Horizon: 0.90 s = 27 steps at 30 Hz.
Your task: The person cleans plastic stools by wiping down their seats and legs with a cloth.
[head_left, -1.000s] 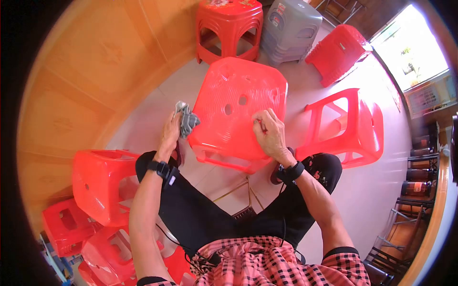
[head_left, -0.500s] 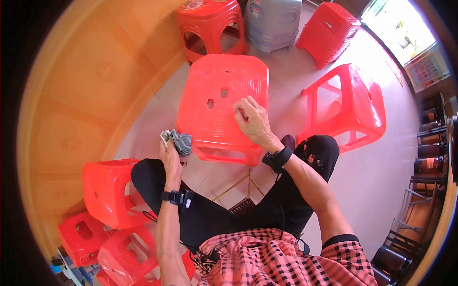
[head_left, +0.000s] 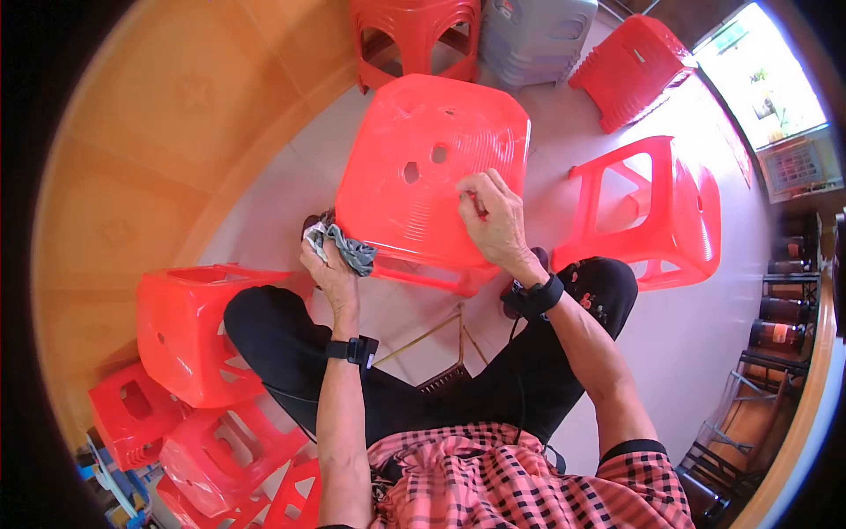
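A red plastic stool (head_left: 388,132) stands upright in front of my knees, its seat pierced by small holes. My left hand (head_left: 333,275) grips a crumpled grey cloth (head_left: 354,252) at the seat's near left corner. Over the right part of the seat, my right hand (head_left: 495,220) has its fingers curled inward; whatever lies within them is too small to make out. Black straps circle both wrists.
Another red stool (head_left: 683,216) lies tipped at the right. Several red stools (head_left: 181,339) lie at the lower left. Red and grey stacks (head_left: 538,40) stand at the back. A wooden panel (head_left: 176,132) borders the left; dark racks line the right.
My left hand has moved with the cloth from beside the seat's left edge to its near corner. My right hand stays over the seat with curled fingers. The view has shifted slightly.
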Motion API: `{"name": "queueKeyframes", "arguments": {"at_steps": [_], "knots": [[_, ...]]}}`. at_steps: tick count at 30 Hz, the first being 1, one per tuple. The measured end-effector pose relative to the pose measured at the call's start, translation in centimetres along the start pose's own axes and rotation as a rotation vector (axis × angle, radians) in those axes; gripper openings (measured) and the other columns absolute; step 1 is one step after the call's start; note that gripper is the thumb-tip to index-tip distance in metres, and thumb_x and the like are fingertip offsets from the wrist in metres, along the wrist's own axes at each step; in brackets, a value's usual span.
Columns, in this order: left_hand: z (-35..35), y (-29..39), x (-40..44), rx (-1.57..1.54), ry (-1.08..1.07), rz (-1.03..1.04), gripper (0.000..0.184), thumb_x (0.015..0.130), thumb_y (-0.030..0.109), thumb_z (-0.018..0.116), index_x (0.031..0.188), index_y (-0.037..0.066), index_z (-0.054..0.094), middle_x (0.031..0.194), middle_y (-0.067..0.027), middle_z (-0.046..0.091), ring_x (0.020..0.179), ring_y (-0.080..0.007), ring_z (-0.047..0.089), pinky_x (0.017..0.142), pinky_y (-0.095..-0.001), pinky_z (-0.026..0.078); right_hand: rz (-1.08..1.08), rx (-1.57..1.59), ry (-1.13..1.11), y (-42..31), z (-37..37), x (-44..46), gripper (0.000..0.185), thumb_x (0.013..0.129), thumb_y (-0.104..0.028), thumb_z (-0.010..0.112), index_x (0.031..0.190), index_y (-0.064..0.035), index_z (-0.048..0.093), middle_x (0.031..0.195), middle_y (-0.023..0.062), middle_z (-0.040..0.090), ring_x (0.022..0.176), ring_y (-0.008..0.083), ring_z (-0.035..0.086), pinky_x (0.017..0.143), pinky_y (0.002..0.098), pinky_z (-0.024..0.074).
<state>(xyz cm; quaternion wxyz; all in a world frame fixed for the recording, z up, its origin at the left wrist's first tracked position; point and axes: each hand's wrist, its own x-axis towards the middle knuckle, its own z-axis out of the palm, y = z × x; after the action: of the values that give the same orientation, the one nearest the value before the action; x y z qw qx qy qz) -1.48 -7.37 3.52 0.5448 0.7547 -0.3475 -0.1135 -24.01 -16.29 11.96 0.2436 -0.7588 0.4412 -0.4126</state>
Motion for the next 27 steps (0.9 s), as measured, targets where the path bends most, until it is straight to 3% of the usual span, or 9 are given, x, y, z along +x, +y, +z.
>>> {"name": "queueKeyframes", "arguments": {"at_steps": [5,11,13,16,20,22,23,25,27], "knots": [[2.3,-7.4,-0.7,-0.375,-0.027,-0.162,0.030,0.094,0.019,0.047,0.115,-0.002,0.051,0.095,-0.0188,0.058,0.092,-0.0300,0.056,0.081,-0.0395,0.045,-0.038,-0.049,0.024,0.3,0.2,0.4,0.013,0.079,-0.001,0.060,0.091,-0.0051,0.056,0.078,0.0102,0.051,0.057,0.0214,0.056,0.054,0.0343,0.0454],[4.0,-13.9,1.3,-0.054,-0.080,-0.078,0.027,0.092,0.019,0.048,0.112,0.001,0.052,0.095,-0.0194,0.060,0.080,-0.0329,0.061,0.071,-0.0431,0.049,-0.026,-0.074,0.045,0.3,0.6,1.3,0.011,0.079,-0.001,0.060,0.089,-0.0045,0.057,0.078,0.0103,0.052,0.057,0.0223,0.056,0.054,0.0342,0.0453],[4.4,-13.7,1.6,-0.174,-0.127,-0.290,0.027,0.094,0.015,0.047,0.116,-0.001,0.049,0.097,-0.0099,0.059,0.083,-0.0192,0.059,0.072,-0.0336,0.049,-0.041,-0.069,0.056,0.7,0.7,1.3,0.011,0.079,-0.001,0.060,0.089,-0.0046,0.056,0.077,0.0105,0.052,0.058,0.0227,0.056,0.054,0.0344,0.0454],[4.6,-11.7,0.7,-0.347,0.000,-0.325,0.020,0.093,0.015,0.046,0.107,0.002,0.052,0.081,-0.0126,0.062,0.070,-0.0261,0.062,0.063,-0.0388,0.050,-0.028,-0.056,0.061,1.0,0.8,1.2,0.011,0.080,-0.002,0.060,0.089,-0.0048,0.056,0.077,0.0109,0.052,0.059,0.0235,0.057,0.055,0.0348,0.0457],[2.8,-7.4,-0.3,-0.312,-0.095,-0.322,0.017,0.092,0.011,0.044,0.104,0.002,0.051,0.077,-0.0101,0.061,0.066,-0.0220,0.061,0.060,-0.0352,0.050,-0.031,-0.017,0.061,1.2,0.6,1.5,0.011,0.080,-0.002,0.059,0.090,-0.0050,0.055,0.078,0.0114,0.052,0.060,0.0247,0.056,0.056,0.0355,0.0458],[2.5,-5.1,-1.2,-0.584,-0.185,-0.433,0.015,0.091,0.009,0.042,0.099,0.001,0.052,0.076,-0.0091,0.061,0.063,-0.0200,0.060,0.057,-0.0349,0.049,-0.016,-0.013,0.068,1.3,0.5,1.7,0.011,0.080,-0.002,0.059,0.089,-0.0049,0.055,0.078,0.0115,0.052,0.060,0.0250,0.056,0.056,0.0359,0.0458],[3.2,-5.9,-2.0,-0.585,-0.194,-0.426,0.015,0.091,0.009,0.042,0.099,0.001,0.052,0.076,-0.0091,0.061,0.063,-0.0200,0.060,0.057,-0.0349,0.049,-0.009,-0.007,0.064,1.3,0.4,1.8,0.010,0.080,-0.002,0.059,0.089,-0.0048,0.055,0.078,0.0116,0.052,0.061,0.0252,0.057,0.056,0.0363,0.0459],[5.0,-9.1,-3.8,-0.497,-0.263,-0.157,0.017,0.089,0.007,0.040,0.097,0.001,0.054,0.076,-0.0080,0.061,0.060,-0.0159,0.057,0.056,-0.0339,0.049,-0.013,0.003,0.074,1.5,0.4,2.2,0.010,0.080,-0.003,0.059,0.089,-0.0049,0.055,0.078,0.0117,0.052,0.061,0.0254,0.057,0.057,0.0365,0.0459],[5.4,-7.7,-6.4,-0.424,-0.445,-0.207,0.015,0.091,0.009,0.044,0.096,0.003,0.057,0.081,-0.0049,0.062,0.068,-0.0112,0.057,0.061,-0.0294,0.049,-0.017,0.009,0.086,2.0,0.5,2.6,0.010,0.080,-0.003,0.059,0.089,-0.0049,0.055,0.078,0.0118,0.052,0.062,0.0256,0.057,0.057,0.0366,0.0460]]}}
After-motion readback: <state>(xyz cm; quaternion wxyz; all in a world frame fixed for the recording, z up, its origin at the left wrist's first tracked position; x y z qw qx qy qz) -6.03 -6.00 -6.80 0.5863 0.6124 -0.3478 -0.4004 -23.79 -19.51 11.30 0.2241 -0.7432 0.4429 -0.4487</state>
